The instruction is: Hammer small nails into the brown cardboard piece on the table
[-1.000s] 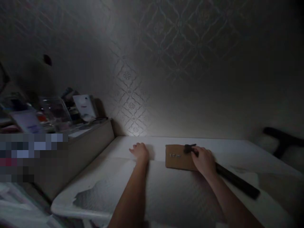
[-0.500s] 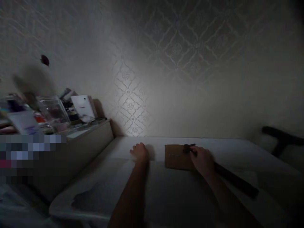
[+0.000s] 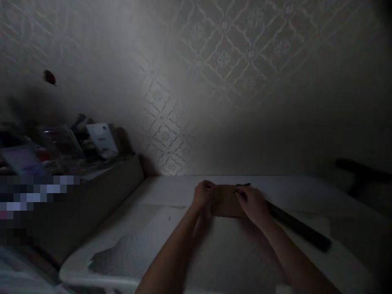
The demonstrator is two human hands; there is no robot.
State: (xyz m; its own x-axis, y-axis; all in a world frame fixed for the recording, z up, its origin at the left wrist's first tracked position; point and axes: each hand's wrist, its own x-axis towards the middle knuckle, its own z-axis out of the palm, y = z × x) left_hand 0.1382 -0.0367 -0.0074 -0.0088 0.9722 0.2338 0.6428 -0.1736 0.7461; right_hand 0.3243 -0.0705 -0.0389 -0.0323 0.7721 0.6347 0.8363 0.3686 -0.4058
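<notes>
Our left hand (image 3: 203, 196) has its fingers bent with a narrow gap, at the left edge of a brown pouch (image 3: 227, 206); the dim light leaves us unable to tell whether it pinches the edge or only touches it. Our right hand (image 3: 252, 204) is closed, thumb and fingers around a small dark piece (image 3: 244, 185). A long dark bar (image 3: 301, 228) slants across the white table (image 3: 162, 192) beside our right wrist, one end hidden behind it. On the cabinet (image 3: 104, 192) to the left, well apart, we see a white box (image 3: 102, 136) and a clear case (image 3: 63, 143). The pouch lies on the table between our hands, its right end covered by the right one.
</notes>
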